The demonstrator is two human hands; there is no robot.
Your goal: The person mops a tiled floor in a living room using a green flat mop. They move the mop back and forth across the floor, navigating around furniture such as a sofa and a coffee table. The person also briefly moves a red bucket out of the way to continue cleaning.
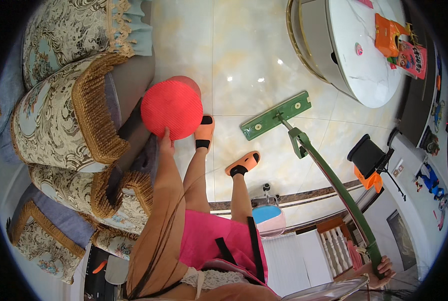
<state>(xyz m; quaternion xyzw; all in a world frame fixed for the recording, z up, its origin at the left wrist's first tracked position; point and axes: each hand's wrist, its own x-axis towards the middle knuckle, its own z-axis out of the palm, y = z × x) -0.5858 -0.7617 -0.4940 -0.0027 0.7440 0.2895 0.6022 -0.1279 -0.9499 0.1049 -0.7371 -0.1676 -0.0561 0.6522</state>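
My left hand (167, 141) has its fingers closed on the near rim of a round red disc (172, 111) with a ridged top, perhaps a stool seat. A second red edge shows behind its upper right side, and what lies under it is hidden. At the lower right, my right hand (382, 271) is wrapped round the upper end of a long green flat mop (334, 186). The mop's flat green head (276, 116) lies on the floor in front of my feet, with no cloth visible on its upper side.
A sofa with patterned, fringed covers (58, 113) runs along the left. A round white table (362, 55) at the upper right bears snack packets (390, 37). Below it stands a black bin-like box (366, 154) with an orange bag. A blue-topped seat (267, 214) is near my feet.
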